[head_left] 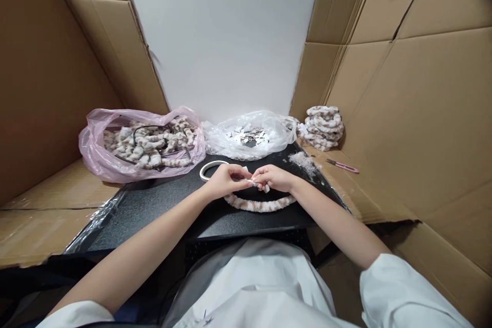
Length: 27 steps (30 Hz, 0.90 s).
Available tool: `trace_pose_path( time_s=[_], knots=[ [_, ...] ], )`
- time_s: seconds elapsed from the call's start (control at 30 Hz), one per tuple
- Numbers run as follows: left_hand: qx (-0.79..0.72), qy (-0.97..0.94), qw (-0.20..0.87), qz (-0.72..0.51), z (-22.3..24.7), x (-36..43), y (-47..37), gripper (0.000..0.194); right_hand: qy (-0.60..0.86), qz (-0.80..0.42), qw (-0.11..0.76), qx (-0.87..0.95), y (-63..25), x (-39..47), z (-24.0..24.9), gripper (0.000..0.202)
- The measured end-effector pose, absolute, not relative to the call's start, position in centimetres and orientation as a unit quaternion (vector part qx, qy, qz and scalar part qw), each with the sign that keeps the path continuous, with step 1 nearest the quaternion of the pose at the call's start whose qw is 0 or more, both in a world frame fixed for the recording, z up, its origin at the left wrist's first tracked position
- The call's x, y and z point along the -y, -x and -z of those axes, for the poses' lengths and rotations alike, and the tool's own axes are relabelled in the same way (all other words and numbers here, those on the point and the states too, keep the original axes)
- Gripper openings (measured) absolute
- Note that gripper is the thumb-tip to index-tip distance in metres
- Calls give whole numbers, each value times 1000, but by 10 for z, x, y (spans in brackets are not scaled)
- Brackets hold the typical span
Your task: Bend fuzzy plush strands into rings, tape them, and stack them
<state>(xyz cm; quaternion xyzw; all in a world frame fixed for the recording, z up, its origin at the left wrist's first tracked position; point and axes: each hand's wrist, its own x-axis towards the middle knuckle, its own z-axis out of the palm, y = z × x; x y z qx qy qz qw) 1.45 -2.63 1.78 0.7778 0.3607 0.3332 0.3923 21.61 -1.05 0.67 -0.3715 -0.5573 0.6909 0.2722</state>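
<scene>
Black counter (pixel 154 215): stretches before us.
Pink plastic bag (pixel 96 164): gapes open on our left.
Mottled fuzzy band (pixel 261 205): lies on the counter, its near curve showing below our wrists.
Left hand (pixel 225 179), right hand (pixel 277 178): our fingers meet, pinching a white strip.
White strip (pixel 267 189): partly hidden between our fingertips.
</scene>
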Motion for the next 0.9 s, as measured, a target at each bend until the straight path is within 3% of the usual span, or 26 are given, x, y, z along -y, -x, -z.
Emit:
trace_pose_path(
  time_s=[0.13,0.23,0.5,0.57,0.67,0.8,0.9],
  knots=[
    [-331,-847,233,-344,-19,29,-14,24,371,-741,259,495,-217,10,-8,10],
    [-322,-859,173,-357,-16,28,-15,21,358,-775,260,451,-216,9,-9,10],
    [-324,-850,184,-372,-12,28,-18,17,373,-773,270,436,-213,10,-6,18],
    [-368,-815,228,-386,-11,26,-18,17,391,-695,324,509,-211,12,-5,21],
    [-430,-711,365,-421,-9,20,-17,26,391,-471,403,680,-210,17,-6,34],
    [-456,-567,545,-415,-5,14,-19,24,341,-140,369,853,-213,21,-7,29],
    [-455,-517,616,-382,-3,13,-21,18,301,-13,335,893,-214,20,-7,14]
  ],
)
